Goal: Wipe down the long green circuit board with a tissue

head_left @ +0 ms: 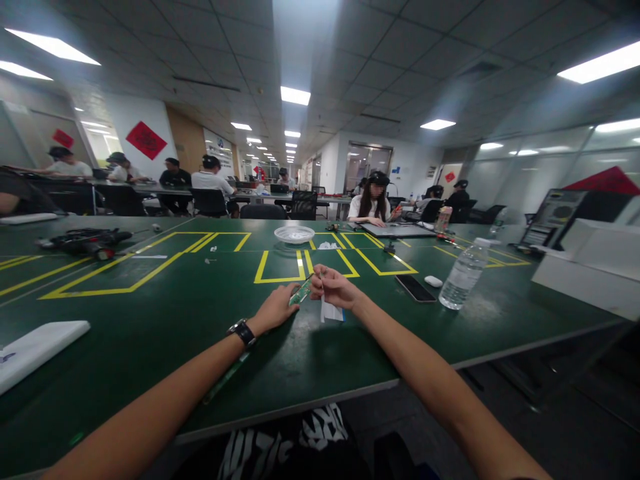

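My left hand (277, 307), with a black watch on its wrist, is closed around a narrow green-and-white printed strip (300, 292). The strip slants up and to the right, towards my right hand (333, 288). That hand's fingers are pinched together at the strip's upper end; what lies between them is too small to make out. Just below my right fingers is a small white paper-like piece (331, 311) with a blue edge. I cannot tell whether it hangs from the hand or lies on the table. A second, long green strip (227, 377) lies partly hidden beneath my left forearm.
On the green table (165, 347) a clear round dish (294, 235) stands ahead. A water bottle (464, 275), phone (415, 288) and white case (433, 281) are at right. A white slab (40, 350) lies left, a black device (85, 241) beyond. A person (373, 200) sits opposite.
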